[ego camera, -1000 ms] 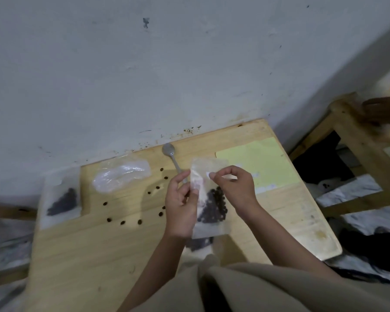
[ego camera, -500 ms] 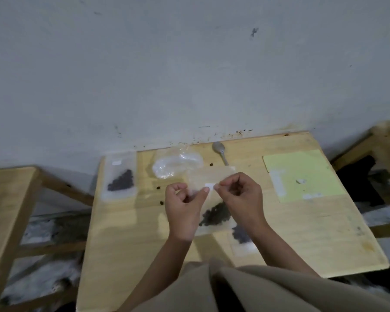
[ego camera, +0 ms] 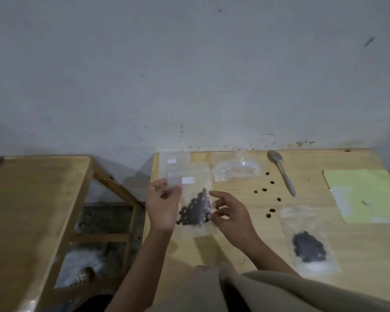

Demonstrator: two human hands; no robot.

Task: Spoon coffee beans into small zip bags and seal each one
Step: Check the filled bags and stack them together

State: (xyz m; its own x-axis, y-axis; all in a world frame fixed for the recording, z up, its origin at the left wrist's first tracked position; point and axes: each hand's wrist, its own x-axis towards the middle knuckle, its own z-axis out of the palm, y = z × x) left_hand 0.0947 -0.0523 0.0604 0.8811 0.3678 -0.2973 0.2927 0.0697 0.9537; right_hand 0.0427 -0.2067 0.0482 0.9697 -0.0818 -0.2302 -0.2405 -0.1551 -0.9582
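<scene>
Grey wall behind; wooden table (ego camera: 245,248) against it, a second table (ego camera: 32,199) to its left. The left hand (ego camera: 162,206) pinches the upper left corner of a bag (ego camera: 195,206) of beans, held over the table's left part. The right hand (ego camera: 231,216) sits at the bag's right edge, fingers loosely spread — whether it touches the plastic cannot be told. Behind the held bag lies another bag (ego camera: 175,162); its contents cannot be made out. A filled bag (ego camera: 307,239) lies flat to the right. Loose beans (ego camera: 271,197) are scattered between the crumpled plastic (ego camera: 235,168) and spoon (ego camera: 282,171). Green sheet (ego camera: 367,194) at far right.
</scene>
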